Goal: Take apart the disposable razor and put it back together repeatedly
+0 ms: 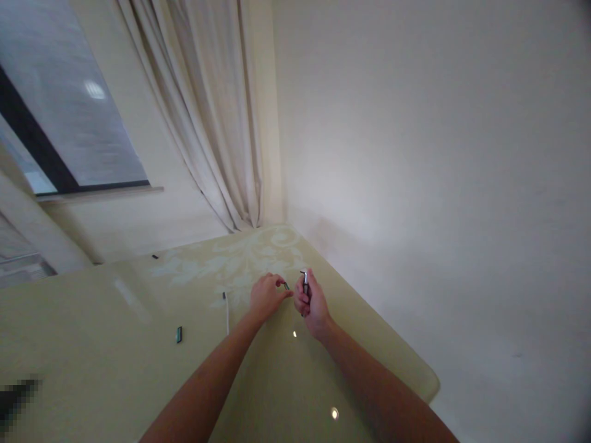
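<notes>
My right hand [312, 303] is wrapped round a metal and black razor handle [305, 284], its bare, bent head end pointing up and to the left. Between the thumb and fingers of my left hand [268, 296] is a small dark razor cartridge [286, 286] with a green strip, partly hidden by the fingertips. The two hands are close together above the table, and the cartridge and handle are apart. A second dark cartridge with a teal strip [179, 335] lies on the table to the left of my left forearm.
A thin white stick with a dark end [226, 311] lies on the glossy, patterned table [115, 344], beside my left forearm. Near the far edge is a small dark piece [155, 256]. A wall [415, 184] runs along the right, with a curtain [217, 111] and window behind.
</notes>
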Motion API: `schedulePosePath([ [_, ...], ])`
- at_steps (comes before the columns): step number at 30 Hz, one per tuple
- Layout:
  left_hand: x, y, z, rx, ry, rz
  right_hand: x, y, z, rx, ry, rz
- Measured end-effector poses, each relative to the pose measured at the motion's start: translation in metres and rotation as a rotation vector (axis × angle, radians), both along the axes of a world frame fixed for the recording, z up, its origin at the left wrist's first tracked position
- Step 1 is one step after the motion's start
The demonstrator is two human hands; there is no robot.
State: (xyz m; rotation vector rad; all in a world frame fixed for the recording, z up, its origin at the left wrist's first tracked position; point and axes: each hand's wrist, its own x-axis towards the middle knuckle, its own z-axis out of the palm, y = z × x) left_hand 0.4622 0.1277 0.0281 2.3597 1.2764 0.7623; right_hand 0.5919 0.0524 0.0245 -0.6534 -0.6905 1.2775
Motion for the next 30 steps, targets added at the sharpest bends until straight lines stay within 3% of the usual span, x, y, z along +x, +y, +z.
schedulePosePath([
  [4,0.004,-0.001,-0.008,0.012,0.026,0.005,0.002,0.002,-0.003,-0.024,0.016,-0.046],
  [8,-0.028,-0.009,-0.010,0.036,0.017,0.011,0.002,0.000,-0.001,-0.045,0.025,-0.038],
  [11,-0.087,-0.011,-0.004,0.039,0.000,-0.006,-0.001,-0.003,0.002,-0.066,0.060,0.005],
  [16,-0.215,-0.003,0.004,-0.120,0.082,0.203,-0.016,-0.014,0.005,-0.078,0.056,0.097],
  [18,-0.251,-0.001,0.001,-0.173,0.095,0.245,-0.024,-0.019,0.004,-0.087,0.026,0.123],
  [20,-0.270,-0.001,-0.003,-0.216,0.085,0.238,-0.030,-0.023,0.003,-0.099,-0.010,0.145],
  [25,-0.273,0.000,-0.009,-0.165,0.006,0.186,-0.034,-0.027,0.000,-0.132,-0.087,0.165],
  [30,-0.226,-0.015,0.008,-0.123,-0.058,0.083,-0.036,-0.028,-0.004,-0.152,-0.269,0.201],
])
